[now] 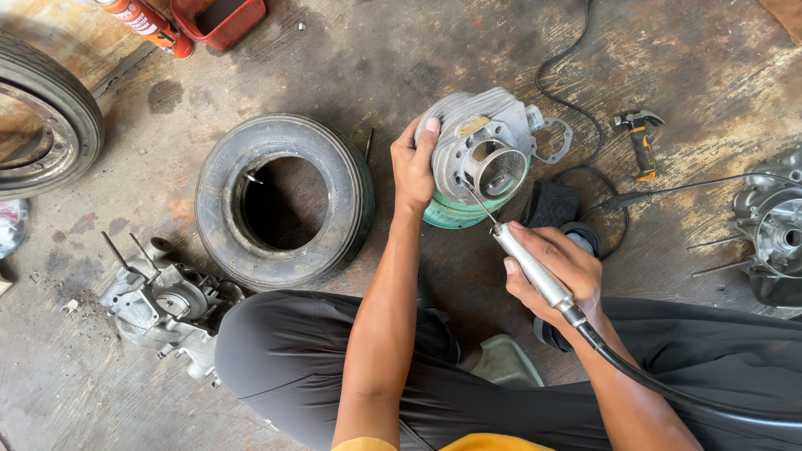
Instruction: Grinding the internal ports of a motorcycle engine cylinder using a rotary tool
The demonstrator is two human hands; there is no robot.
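**Finned cylinder steadied on a green ring while a rotary tool reaches its port**

The grey finned engine cylinder sits tilted on a green ring-shaped stand on the stained concrete floor, its round opening turned toward the person. It looks like cast metal — probably heavy for its size, rigid, and hard-edged along the fins, so it should not flex under pressure but could roll or slip off the ring if let go. The fins and the rounded outer wall seem the safest places to hold; the smooth bore and the port mouth look like surfaces better left untouched by fingers.

The left hand is wrapped over the cylinder's left side, fingers curled across the fins, pressing it in place. The right hand is closed around a slim silver handpiece whose thin bit points into the opening; a black flexible shaft runs off from its rear end toward the lower right.

Just behind the cylinder lies a thin gasket, and beyond it a small hammer among loops of black cable. A small tyre lies flat to the left, with an engine casing near the person's knee — another casing sits at the right edge. A larger wheel and a red container lie at the top left.
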